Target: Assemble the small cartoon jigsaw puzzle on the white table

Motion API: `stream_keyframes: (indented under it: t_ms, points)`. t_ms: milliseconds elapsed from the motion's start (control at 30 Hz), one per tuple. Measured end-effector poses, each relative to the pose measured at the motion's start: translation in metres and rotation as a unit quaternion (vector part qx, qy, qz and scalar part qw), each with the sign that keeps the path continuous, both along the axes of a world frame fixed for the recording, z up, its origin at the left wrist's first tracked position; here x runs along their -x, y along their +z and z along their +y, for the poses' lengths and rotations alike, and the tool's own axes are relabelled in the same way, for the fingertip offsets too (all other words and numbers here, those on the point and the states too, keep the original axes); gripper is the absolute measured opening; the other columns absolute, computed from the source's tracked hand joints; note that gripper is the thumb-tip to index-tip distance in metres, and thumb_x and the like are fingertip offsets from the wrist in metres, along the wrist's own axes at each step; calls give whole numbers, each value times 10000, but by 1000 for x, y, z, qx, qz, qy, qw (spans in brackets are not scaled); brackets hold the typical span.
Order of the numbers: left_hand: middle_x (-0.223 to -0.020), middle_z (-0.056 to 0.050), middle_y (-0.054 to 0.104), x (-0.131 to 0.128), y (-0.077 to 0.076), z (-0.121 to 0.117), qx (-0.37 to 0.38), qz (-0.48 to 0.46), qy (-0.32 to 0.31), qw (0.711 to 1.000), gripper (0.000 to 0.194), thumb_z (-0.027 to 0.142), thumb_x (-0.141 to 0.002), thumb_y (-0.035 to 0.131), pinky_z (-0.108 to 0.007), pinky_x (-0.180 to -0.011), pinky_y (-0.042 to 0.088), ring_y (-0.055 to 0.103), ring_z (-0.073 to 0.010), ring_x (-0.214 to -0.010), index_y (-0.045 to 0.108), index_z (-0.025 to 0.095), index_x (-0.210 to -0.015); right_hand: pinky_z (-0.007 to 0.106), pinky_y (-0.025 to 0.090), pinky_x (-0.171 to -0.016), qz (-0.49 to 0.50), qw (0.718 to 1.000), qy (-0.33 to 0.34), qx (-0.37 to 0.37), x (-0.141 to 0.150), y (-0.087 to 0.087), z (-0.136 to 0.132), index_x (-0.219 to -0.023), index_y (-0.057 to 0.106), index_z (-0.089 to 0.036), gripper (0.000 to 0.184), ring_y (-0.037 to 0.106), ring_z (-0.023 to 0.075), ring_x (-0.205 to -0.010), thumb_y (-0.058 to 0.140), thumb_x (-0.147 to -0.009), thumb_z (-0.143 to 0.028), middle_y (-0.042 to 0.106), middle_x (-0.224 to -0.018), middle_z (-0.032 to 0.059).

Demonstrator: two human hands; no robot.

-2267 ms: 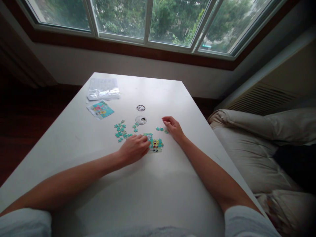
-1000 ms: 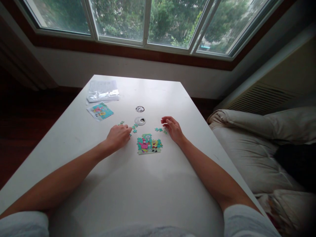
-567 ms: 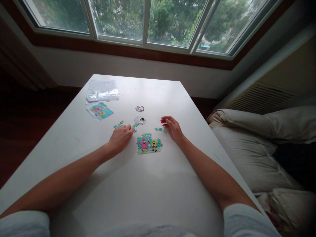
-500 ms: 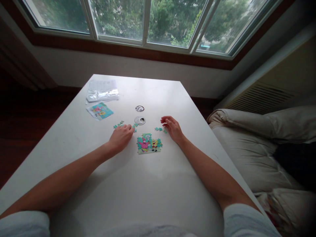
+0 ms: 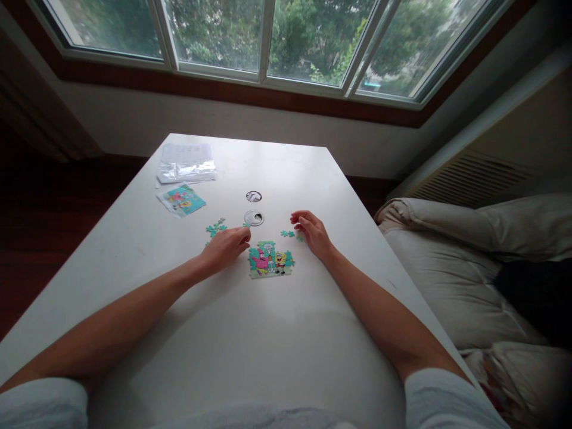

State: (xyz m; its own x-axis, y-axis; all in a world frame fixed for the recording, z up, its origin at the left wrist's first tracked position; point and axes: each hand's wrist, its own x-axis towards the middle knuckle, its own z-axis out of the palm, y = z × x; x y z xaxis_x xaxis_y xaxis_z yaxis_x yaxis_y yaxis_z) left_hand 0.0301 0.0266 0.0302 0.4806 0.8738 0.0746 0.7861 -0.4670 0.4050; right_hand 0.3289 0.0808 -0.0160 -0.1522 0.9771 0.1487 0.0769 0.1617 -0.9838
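Note:
A partly joined jigsaw puzzle (image 5: pixel 270 262) with colourful cartoon figures lies on the white table. Just off its upper left corner is my left hand (image 5: pixel 227 244), its fingers curled together and pointing down; whatever they pinch is hidden. Loose green puzzle pieces (image 5: pixel 216 227) lie beyond and beside that hand. On the other side, my right hand (image 5: pixel 311 232) hovers or rests with fingers apart and bent, holding nothing. Close to its fingertips are a few more loose puzzle pieces (image 5: pixel 288 233).
Two round silvery objects (image 5: pixel 254 218) lie past the puzzle. Farther left are a printed picture card (image 5: pixel 184 199) and a clear plastic bag with paper (image 5: pixel 186 162). The white table (image 5: pixel 277 339) narrows toward the window wall. A cushioned seat (image 5: pixel 429 268) stands along the right.
My left hand has moved a little right, nearer the puzzle's upper left corner, uncovering more loose pieces behind it. My right hand stays where it was.

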Motion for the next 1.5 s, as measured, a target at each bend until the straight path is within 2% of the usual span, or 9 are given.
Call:
stream_keyframes:
  t_ms: [100, 300, 433, 633, 767, 933, 1067, 1200, 1500]
  points:
    - [-848, -6, 719, -2, -1, 1, 59, -131, 8, 990, 81, 208, -924, 538, -256, -735, 493, 699, -166, -802, 615, 211, -947, 319, 520, -860, -8, 1000, 6, -20, 1, 0, -1, -1077, 670, -240, 359, 626, 191, -999, 606, -888, -538, 683, -1048, 45]
    - [-935, -21, 720, -5, -18, 4, 173, -323, 7, 930, 167, 204, -882, 545, -271, -753, 559, 739, -156, -802, 575, 199, -1047, 329, 508, -847, -85, 991, 28, -95, 13, 10, -14, -1030, 697, -221, 287, 633, 183, -925, 629, -930, -482, 697, -1007, 43]
    - [-897, -20, 743, -8, -26, 4, 194, -355, 18, 914, 202, 286, -871, 637, -270, -706, 566, 730, -160, -754, 553, 207, -1038, 314, 501, -789, -149, 975, 60, -154, 33, 22, -30, -971, 709, -206, 238, 626, 168, -854, 648, -937, -433, 700, -934, 43]
    - [-840, 2, 748, -16, -23, -4, 187, -347, 22, 919, 220, 346, -874, 683, -244, -664, 523, 713, -155, -739, 526, 221, -964, 277, 463, -716, -180, 963, 126, -155, 55, 27, -47, -931, 674, -203, 129, 591, 131, -757, 660, -923, -331, 680, -836, 3]
    - [-790, 19, 712, -20, -18, -10, 144, -308, 28, 940, 204, 370, -896, 659, -239, -642, 478, 681, -149, -719, 523, 220, -913, 257, 433, -678, -199, 958, 159, -135, 55, 24, -48, -939, 634, -208, 117, 547, 114, -700, 651, -920, -322, 641, -775, -22]
    - [-752, 18, 653, -25, -9, -24, 31, -142, 35, 989, 138, 332, -977, 564, -263, -632, 424, 602, -149, -670, 558, 214, -904, 248, 426, -661, -197, 954, 190, -127, 45, 22, -41, -1179, 656, -226, 247, 531, 114, -713, 593, -960, -321, 640, -863, -3]
    - [-1010, -63, 689, -31, -2, -42, -74, 0, -114, 991, 183, 266, -1036, 460, -336, -855, 480, 629, -207, -968, 612, 195, -962, 266, 439, -695, -195, 964, 121, -134, 33, 20, -31, -1195, 696, -227, 285, 539, 133, -765, 557, -977, -349, 627, -917, 28]
    - [-1350, -106, 603, -36, -1, -54, -121, 75, -200, 969, 281, 301, -979, 594, -415, -1045, 435, 532, -275, -1265, 589, 209, -1245, 268, 428, -677, -165, 979, 78, -87, 25, 14, -23, -1135, 683, -211, 289, 520, 131, -705, 617, -944, -417, 601, -785, -5]
    - [-1144, -110, 654, -36, 3, -58, -117, 170, -106, 973, 217, 305, -964, 603, -420, -907, 486, 607, -278, -1053, 624, 192, -1148, 247, 383, -625, -188, 976, 96, -53, 28, 7, -22, -932, 671, -188, 235, 534, 120, -679, 680, -873, -416, 675, -791, 6]
